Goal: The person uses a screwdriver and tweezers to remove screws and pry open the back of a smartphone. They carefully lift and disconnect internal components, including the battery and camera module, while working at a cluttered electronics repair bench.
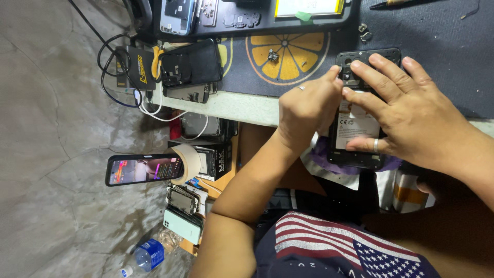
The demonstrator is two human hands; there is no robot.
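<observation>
While hands (360, 110) grip opened phone (360, 110), white battery label (356, 125) centred.

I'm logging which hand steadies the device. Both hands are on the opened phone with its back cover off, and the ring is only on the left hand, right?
Not quite. The head view shows rings on both: one on the left hand and one on the right hand. Both hands do rest on the opened phone.

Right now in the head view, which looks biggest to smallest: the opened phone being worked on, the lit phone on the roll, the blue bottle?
1. Opened phone, though nearest the camera.
2. Lit phone, slightly smaller.
3. Blue bottle, farthest, so unsure.
</observation>
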